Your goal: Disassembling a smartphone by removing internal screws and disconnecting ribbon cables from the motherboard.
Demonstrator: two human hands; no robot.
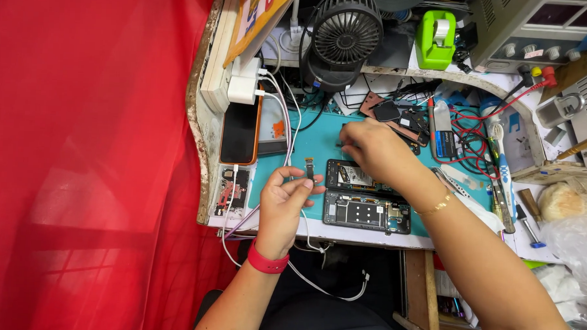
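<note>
Hands at mid-frame, both busy over the teal mat (320, 143) on the worktop (369, 234). The left hand (286, 200) is pinching a small flat cable part (309, 167) between thumb and fingertips, holding it upright just left of the two opened phones. The right hand (372, 148) reaches across toward the upper middle of the mat, fingers curled down onto something small there; I cannot tell what it grips, or whether it grips at all. Below it lie the opened phone (351, 176) with its insides showing and, nearer the lower edge, the second opened phone body (366, 213). Risk one, to my eye: that thin cable part is held only by its end, so a tighter pinch or a twist could crease it, and a slack pinch could drop it off the worktop edge into the dark gap below. Risk two: the right forearm passes right over the opened phones, so a dip of the wrist or the gold bracelet (438, 204) could drag across exposed parts. White charging cables (288, 122) trail from the plug at upper left past the left hand; a snag there could tug the orange-edged phone (239, 130). Red wires (467, 135) and tools crowd the right side, so loose bits could easily get lost.
</note>
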